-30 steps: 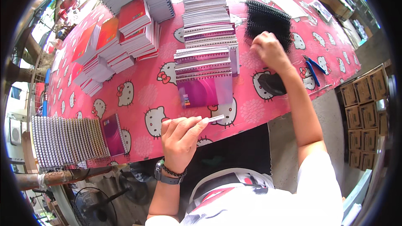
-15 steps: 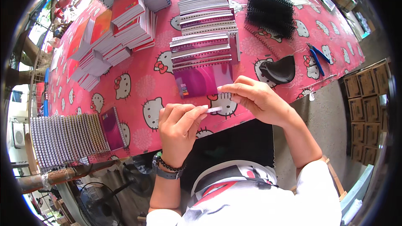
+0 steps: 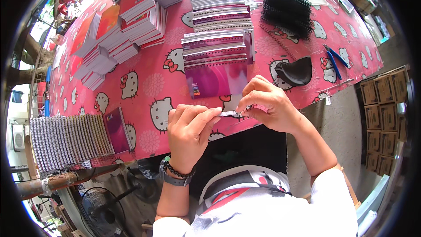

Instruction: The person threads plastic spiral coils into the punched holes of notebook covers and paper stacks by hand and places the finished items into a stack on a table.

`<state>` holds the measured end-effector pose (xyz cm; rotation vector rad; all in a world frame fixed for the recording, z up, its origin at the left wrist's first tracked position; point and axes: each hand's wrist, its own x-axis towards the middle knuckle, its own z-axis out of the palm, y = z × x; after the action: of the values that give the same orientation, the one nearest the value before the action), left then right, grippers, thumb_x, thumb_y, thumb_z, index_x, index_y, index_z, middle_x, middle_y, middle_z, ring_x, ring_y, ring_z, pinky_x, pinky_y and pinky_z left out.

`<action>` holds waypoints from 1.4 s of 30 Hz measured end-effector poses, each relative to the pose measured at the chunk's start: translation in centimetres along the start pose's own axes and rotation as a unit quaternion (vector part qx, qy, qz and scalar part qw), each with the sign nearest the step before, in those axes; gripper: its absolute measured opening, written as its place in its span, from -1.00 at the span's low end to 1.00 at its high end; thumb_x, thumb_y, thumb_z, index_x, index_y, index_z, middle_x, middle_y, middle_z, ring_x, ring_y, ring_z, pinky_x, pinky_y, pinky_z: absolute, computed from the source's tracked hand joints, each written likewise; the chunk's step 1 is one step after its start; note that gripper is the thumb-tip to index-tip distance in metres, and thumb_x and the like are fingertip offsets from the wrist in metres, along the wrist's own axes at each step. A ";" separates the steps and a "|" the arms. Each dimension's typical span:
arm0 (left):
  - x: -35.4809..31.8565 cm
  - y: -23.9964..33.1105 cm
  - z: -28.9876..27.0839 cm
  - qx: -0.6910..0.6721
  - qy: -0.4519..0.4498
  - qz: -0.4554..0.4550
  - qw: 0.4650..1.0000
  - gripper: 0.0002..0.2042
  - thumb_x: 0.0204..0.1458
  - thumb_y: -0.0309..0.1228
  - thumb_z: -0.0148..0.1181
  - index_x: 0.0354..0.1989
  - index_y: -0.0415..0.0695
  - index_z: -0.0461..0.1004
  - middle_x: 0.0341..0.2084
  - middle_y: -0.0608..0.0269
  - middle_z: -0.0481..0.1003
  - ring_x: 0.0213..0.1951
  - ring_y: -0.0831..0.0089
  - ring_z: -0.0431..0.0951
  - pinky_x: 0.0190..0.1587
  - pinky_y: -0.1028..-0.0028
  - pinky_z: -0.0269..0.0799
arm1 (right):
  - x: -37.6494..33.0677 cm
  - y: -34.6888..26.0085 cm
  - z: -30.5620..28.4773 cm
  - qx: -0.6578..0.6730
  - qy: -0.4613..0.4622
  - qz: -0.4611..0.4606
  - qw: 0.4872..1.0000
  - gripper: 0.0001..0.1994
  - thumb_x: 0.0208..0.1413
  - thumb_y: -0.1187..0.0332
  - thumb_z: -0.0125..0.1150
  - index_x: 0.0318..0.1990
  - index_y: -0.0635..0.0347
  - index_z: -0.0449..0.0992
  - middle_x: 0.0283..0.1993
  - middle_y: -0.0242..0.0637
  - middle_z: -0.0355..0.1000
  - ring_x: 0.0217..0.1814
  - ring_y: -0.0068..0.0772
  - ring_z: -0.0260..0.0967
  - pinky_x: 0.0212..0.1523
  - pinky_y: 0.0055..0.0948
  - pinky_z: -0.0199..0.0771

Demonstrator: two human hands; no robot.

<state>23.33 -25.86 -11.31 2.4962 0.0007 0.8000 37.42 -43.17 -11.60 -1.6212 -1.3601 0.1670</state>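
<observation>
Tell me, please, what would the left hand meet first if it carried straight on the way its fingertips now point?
The left hand points right along the thin pale strip it pinches, so it would probably meet the right hand first, whose fingers already grip the strip's other end. Depth is hard to judge.

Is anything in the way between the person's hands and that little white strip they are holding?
Nothing visible is. The left hand and the right hand both pinch the thin white strip directly with their fingers, just above the near edge of the pink table.
</observation>
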 end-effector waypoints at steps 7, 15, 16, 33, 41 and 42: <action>0.1 0.8 0.2 0.034 -0.010 -0.007 0.999 -0.79 -0.14 -0.44 0.32 -0.27 -0.03 0.55 -0.39 0.40 0.48 -0.33 0.39 0.43 -0.30 0.36 0.24 | 0.0 -1.6 -0.1 0.039 -0.057 0.101 0.992 -0.62 -0.01 0.50 0.22 0.03 0.17 0.40 -0.29 -0.19 0.40 -0.28 -0.12 0.41 -0.27 -0.27 0.43; -0.6 1.4 1.7 0.039 -0.046 0.011 0.998 -0.76 -0.15 -0.26 0.33 -0.32 -0.04 0.50 -0.41 0.36 0.45 -0.31 0.34 0.42 -0.23 0.33 0.25 | -0.6 -0.4 -2.0 -0.032 0.042 0.184 0.981 -0.63 0.04 0.30 0.27 -0.02 0.26 0.41 -0.07 -0.09 0.44 -0.11 -0.09 0.43 -0.14 -0.24 0.46; -0.5 1.5 1.7 0.038 -0.051 0.013 0.998 -0.77 -0.13 -0.26 0.32 -0.32 -0.04 0.49 -0.40 0.38 0.45 -0.30 0.36 0.42 -0.23 0.34 0.24 | -0.9 0.5 -3.6 -0.148 0.134 0.212 0.957 -0.54 -0.02 0.19 0.31 -0.01 0.25 0.38 -0.03 -0.08 0.40 -0.04 -0.08 0.37 -0.07 -0.19 0.41; -0.6 0.6 0.9 0.060 -0.064 0.021 0.996 -0.73 -0.17 -0.10 0.34 -0.35 0.06 0.51 -0.34 0.49 0.47 -0.16 0.46 0.44 0.22 0.00 -0.21 | -2.0 1.1 -4.3 0.214 0.074 0.205 0.952 -0.30 -0.05 -0.24 0.14 -0.06 0.31 0.44 -0.02 -0.17 0.39 -0.03 -0.38 0.33 0.03 -0.42 0.29; -2.1 -0.8 -0.5 0.005 -0.042 0.015 0.999 -0.72 -0.43 -0.17 0.47 -0.55 0.08 0.50 -0.56 0.54 0.43 -0.27 0.51 0.44 0.21 0.07 -0.17 | 0.3 -0.2 -2.6 0.445 -0.174 0.125 0.869 -0.14 -0.32 -0.37 0.29 -0.15 0.40 0.54 -0.13 -0.05 0.50 0.14 -0.14 0.36 0.14 -0.26 0.27; -2.0 -0.7 -0.4 0.001 -0.044 0.020 0.999 -0.72 -0.43 -0.17 0.47 -0.55 0.08 0.50 -0.56 0.55 0.42 -0.27 0.52 0.44 0.21 0.08 -0.17 | 0.7 0.1 -2.4 0.360 -0.211 0.158 0.895 -0.17 -0.32 -0.31 0.35 -0.15 0.40 0.54 -0.11 -0.06 0.50 0.17 -0.12 0.34 0.15 -0.24 0.27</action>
<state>21.55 -25.39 -12.47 2.5380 -0.0801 0.7055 39.27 -43.97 -10.16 -1.1737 -1.1210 1.1384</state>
